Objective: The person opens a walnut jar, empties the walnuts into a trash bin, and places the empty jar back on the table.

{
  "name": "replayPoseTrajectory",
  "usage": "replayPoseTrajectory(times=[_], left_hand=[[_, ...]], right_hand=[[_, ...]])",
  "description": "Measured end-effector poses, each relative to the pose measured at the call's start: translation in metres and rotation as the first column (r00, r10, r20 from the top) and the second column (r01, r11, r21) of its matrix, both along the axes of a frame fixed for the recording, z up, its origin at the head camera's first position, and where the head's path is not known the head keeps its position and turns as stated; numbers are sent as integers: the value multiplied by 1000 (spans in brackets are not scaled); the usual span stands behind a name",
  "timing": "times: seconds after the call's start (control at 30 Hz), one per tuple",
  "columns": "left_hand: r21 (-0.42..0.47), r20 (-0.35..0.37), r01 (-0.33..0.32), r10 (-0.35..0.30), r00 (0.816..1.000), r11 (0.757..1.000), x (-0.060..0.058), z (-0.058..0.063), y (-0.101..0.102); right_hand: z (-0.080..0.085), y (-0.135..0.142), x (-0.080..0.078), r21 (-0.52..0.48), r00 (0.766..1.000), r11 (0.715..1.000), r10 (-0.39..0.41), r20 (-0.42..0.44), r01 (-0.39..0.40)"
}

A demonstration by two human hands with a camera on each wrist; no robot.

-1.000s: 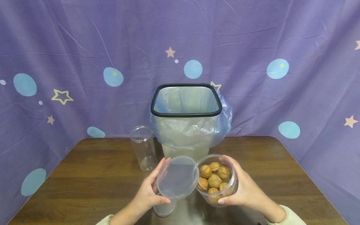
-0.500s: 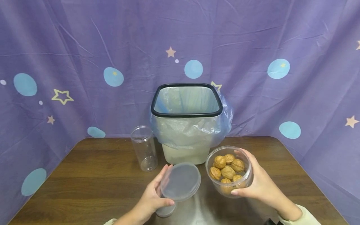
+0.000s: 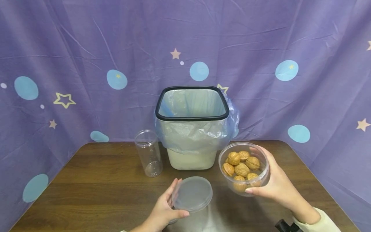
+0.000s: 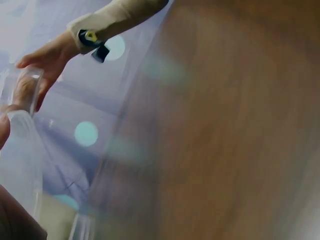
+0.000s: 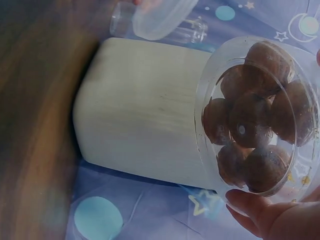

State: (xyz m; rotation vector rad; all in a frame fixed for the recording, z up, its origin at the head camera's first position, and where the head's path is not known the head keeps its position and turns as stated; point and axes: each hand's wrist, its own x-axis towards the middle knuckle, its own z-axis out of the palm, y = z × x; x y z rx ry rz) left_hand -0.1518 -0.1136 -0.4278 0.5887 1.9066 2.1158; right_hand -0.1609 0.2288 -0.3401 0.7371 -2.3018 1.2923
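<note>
My left hand [image 3: 163,209] holds a round translucent lid [image 3: 192,194] by its edge, thumb in front and fingers behind, low over the table. My right hand [image 3: 278,183] grips a clear round plastic jar [image 3: 221,162] from its right side, in front of the bin and to its right. Several walnuts [image 3: 242,169] lie inside the uncovered jar, which tilts toward me. In the right wrist view, the thumb [image 5: 250,202] presses on the jar near its rim. A second lid [image 3: 173,221] on the table is mostly hidden under the left hand.
A pale bin [image 3: 191,161] with a black rim and bluish plastic liner [image 3: 232,119] stands at the back middle. Left of it, a tall clear jar [image 3: 150,154] stands uncovered. The wooden table [image 3: 87,193] ends at a purple patterned curtain [image 3: 139,48].
My right hand has carried the walnut jar right and farther from me, away from the lid. My left hand has moved the lid slightly right and nearer to me, covering most of the second lid.
</note>
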Motion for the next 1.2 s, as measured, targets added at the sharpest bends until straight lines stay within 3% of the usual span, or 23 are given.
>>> replayPoseTrajectory(times=[0.13,0.47,0.73,1.2], left_hand=[[-93,46,-6,11,999,996,7,1,7],[-95,99,27,-17,995,995,19,-8,24],[-101,85,-15,24,996,995,26,-9,36],[-166,-38,38,-45,998,985,27,-25,44]], right_hand=[[5,4,-1,-7,1000,1000,-8,1,8],[16,8,-3,10,999,999,-37,-27,37],[31,16,-7,-16,995,996,-93,-40,93],[42,17,-17,-36,990,991,-128,-52,126]])
